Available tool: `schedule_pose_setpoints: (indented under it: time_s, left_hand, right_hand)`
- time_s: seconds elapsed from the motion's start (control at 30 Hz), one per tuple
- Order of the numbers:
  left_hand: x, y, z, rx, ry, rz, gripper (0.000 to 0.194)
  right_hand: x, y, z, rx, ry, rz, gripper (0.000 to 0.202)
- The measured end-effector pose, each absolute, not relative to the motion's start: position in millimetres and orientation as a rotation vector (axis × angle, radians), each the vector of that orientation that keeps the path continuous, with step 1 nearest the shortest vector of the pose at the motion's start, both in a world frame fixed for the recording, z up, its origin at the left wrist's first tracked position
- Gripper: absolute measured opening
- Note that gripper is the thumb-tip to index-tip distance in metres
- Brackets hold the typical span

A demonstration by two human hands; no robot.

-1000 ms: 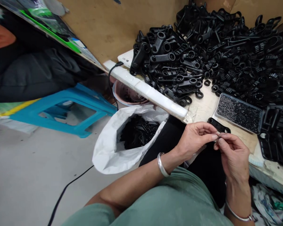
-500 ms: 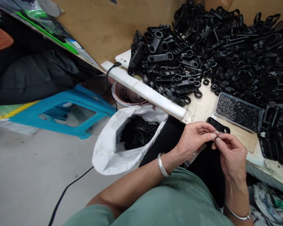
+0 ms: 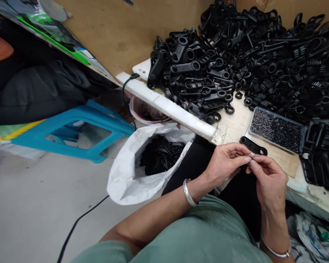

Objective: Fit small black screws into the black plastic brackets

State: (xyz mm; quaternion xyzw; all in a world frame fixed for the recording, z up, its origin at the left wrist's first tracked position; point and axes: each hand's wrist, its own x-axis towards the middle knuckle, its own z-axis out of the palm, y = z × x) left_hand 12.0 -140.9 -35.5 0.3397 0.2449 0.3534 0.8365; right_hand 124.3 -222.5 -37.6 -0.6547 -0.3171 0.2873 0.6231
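Note:
My left hand (image 3: 226, 160) and my right hand (image 3: 270, 175) meet at the fingertips over the table's front edge. Both are closed in a pinch on something tiny, mostly covered by the fingers, so I cannot make out its kind. Just beyond the fingertips a black plastic handle-shaped part (image 3: 253, 145) with a ring at its end lies on the table. Behind that stands a clear shallow box (image 3: 276, 129) filled with small dark pieces, greyer on the left side and blacker on the right.
A big heap of black plastic parts (image 3: 263, 54) covers the table's back. A white sack (image 3: 123, 179) holding black parts stands left of my legs, near a round basket (image 3: 142, 111). A blue plastic stool (image 3: 98, 124) is farther left. A black cable (image 3: 79, 219) crosses the floor.
Almost nothing differs. My fingertips have shifted very slightly against each other, and the view has moved a little.

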Motion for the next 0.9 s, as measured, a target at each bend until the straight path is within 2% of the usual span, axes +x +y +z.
schedule_pose_setpoints:
  time_s: [0.37, 0.57, 0.9]
  left_hand:
    - [13.8, -143.6, -34.4, 0.776, 0.553, 0.763, 0.019]
    - [13.9, -146.5, -31.1, 1.033, 0.657, 0.867, 0.002]
    - [14.8, -146.2, -32.9, 1.171, 0.620, 0.877, 0.007]
  right_hand:
    - [120.0, -228.3, -24.1, -1.775, -0.828, 0.467, 0.018]
    - [116.6, -230.7, -13.1, -1.825, -0.921, 0.364, 0.019]
    - [121.7, -225.9, -18.1, -1.875, -0.941, 0.278, 0.017]
